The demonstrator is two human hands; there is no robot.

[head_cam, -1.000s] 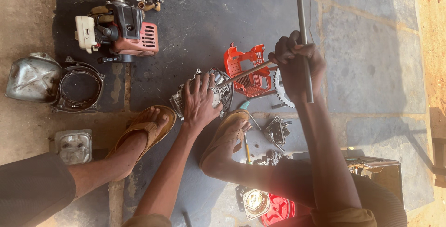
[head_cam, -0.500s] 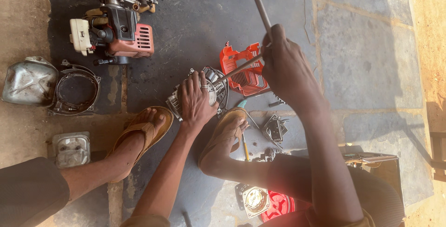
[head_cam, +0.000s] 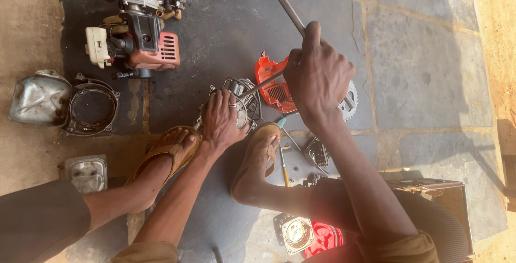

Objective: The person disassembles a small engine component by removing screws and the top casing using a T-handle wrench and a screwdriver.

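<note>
**Hands on the engine block**

Fingers of the left hand point(head_cam: 221, 118) lie spread and pressed over the small finned grey metal engine block point(head_cam: 239, 104), which sits on the dark stone floor point(head_cam: 419, 64) between two sandalled feet. The right hand point(head_cam: 318, 75) is clenched around a long grey steel T-handle wrench point(head_cam: 287, 7) whose shaft runs into the block. The block looks heavy, rigid and likely oily; its finned body seems the firmest place to grip.

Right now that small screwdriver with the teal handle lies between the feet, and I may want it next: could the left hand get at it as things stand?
Probably yes. The left hand rests on the engine part, and the screwdriver lies in the open beside the right sandal; nothing covers it. The hand would have to let go of the part.
</note>
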